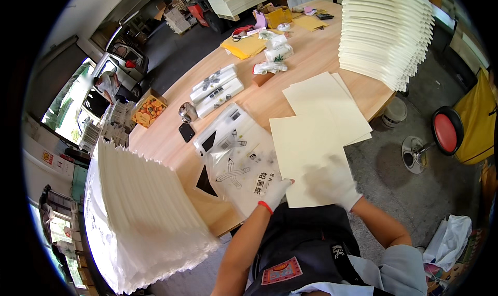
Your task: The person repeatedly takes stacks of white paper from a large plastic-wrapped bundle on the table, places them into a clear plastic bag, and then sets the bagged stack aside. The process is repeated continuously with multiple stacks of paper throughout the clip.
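A cream paper sheet [303, 156] lies in front of me, its near end past the table edge. My right hand [332, 184], in a white glove, is over its near right part; motion smears the fingers. My left hand [276, 193], gloved with a red cuff, is closed at the near right edge of a clear printed plastic bag [241, 166], its thumb beside the sheet's left edge. Pencil drawings mark the bag, and more bags seem to lie beneath it. Farther right, more cream sheets [321, 101] lie fanned out.
Tall stacks flank me: packed paper [150, 213] on the left, cream sheets [384, 36] at the far right. White rolls [215, 88], a phone [186, 132], a tin [188, 112], and scissors [239, 35] lie on the table [311, 52]. A red stool [447, 131] stands right.
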A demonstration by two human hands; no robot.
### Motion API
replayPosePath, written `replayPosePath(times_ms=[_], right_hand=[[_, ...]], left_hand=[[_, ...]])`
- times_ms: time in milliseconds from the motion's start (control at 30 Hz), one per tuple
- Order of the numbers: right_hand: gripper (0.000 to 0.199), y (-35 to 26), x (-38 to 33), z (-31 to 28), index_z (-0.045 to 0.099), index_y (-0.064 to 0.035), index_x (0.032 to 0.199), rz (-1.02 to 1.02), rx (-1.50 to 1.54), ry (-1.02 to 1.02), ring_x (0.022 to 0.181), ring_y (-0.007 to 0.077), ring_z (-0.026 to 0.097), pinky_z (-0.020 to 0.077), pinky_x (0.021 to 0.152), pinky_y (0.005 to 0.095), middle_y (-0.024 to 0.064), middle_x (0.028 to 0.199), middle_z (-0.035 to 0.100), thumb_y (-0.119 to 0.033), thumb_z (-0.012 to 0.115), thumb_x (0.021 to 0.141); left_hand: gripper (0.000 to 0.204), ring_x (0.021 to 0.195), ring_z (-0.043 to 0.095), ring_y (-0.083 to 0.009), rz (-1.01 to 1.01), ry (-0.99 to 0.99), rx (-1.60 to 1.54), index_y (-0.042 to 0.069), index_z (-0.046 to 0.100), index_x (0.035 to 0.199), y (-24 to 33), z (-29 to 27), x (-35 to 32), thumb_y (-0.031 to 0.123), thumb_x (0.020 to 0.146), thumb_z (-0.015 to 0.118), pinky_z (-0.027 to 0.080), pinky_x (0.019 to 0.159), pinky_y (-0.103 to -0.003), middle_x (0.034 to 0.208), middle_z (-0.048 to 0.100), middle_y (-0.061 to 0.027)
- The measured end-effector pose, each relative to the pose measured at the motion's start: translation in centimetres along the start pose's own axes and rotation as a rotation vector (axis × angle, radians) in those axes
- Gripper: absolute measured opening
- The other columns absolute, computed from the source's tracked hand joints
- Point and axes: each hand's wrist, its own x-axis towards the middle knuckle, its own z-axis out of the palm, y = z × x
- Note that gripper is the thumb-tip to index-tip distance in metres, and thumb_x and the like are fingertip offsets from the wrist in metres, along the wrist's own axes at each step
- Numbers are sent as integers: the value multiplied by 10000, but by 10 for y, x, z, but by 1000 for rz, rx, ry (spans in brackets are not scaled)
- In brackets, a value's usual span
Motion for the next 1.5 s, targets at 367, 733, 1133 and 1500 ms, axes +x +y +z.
replayPosePath(times_ms=[367,733,1133,1500], right_hand=[[441,11,-7,67,600,-61,1147,683,706,-42,1016,270,590,444,882,332,167,1102,619,-403,541,875],[282,-49,32,-54,636,-101,787,-107,-91,16,648,268,592,488,575,378,106,717,594,-383,614,797],[413,-88,116,-40,665,-84,1009,-43,162,-909,754,207,648,496,669,327,92,918,682,-451,569,846],[394,-71,66,-1,673,-80,951,-97,-130,-710,724,254,643,495,637,381,114,844,670,-440,537,867]], left_hand=[[914,1042,572,-388,34,-26,1231,37,134,1442,0,81,-39,340,736,629,496,838,-404,1468,155,-286],[563,651,583,-104,351,215,-476,132,263,1447,78,-71,-105,178,941,506,502,579,-233,1101,587,-55],[585,606,549,-92,548,318,475,19,376,1360,24,-31,-169,130,844,629,458,634,-235,731,593,-39],[392,666,613,-259,608,536,261,85,608,1068,-10,-79,-132,-36,700,547,486,549,-342,787,617,-98]])
